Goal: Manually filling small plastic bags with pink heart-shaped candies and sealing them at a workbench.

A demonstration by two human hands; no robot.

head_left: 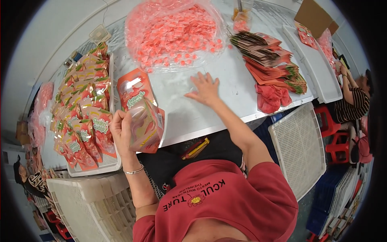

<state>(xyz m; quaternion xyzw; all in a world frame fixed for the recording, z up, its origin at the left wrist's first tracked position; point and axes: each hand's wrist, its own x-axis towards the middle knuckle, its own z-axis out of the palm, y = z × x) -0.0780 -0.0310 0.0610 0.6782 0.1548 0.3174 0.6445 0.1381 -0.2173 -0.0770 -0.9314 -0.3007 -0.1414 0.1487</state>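
My left hand [122,132] is closed on the top edge of a red stand-up pouch [148,135] with a clear window, above the table's front edge. Just behind it another red pouch [135,84] lies flat on the table. My right hand [206,89] is open with fingers spread, over the bare tabletop, holding nothing. Whether it touches the surface I cannot tell. Beyond it spreads a heap of small pink wrapped pieces [177,34] on clear plastic. Filled pouches [86,105] stand in rows in a white tray [113,163] on the left.
Stacks of flat pouches [266,56] and a crumpled red cloth [272,97] lie to the right. A clear tub [242,20] stands at the back. White crates [76,201] are stacked at lower left; another crate [298,149] leans at right. Other people sit at both sides.
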